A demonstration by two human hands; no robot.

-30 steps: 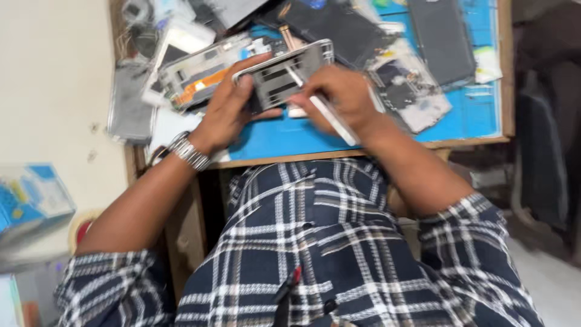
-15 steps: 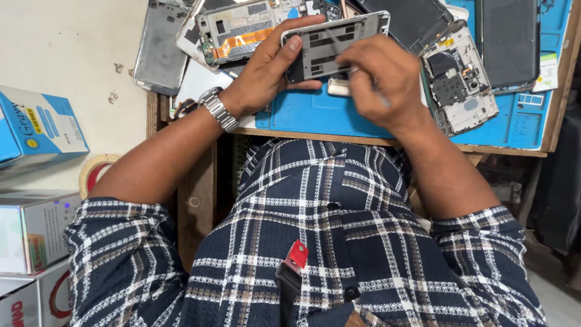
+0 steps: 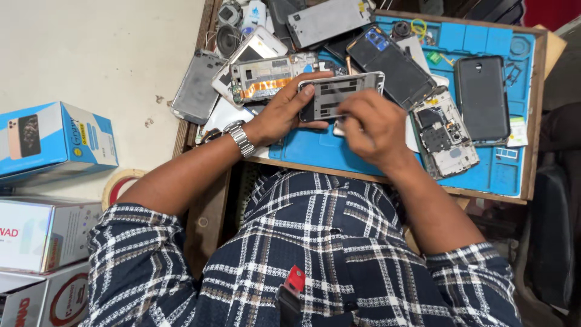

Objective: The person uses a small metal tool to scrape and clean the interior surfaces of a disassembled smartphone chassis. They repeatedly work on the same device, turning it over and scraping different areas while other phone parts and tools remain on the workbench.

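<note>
since a moment ago, phone frame (image 3: pixel 339 95) carried lower over the blue mat (image 3: pixel 315 151), gripped at its edge by left hand (image 3: pixel 284 115), right hand (image 3: pixel 372 127) now curled over it, white tool hidden.

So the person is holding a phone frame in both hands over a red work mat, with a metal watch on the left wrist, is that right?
Not quite: the mat is blue, not red, as the head view shows. The rest holds: the left hand and right hand hold the phone frame over it, with a metal watch on the left wrist.
</note>
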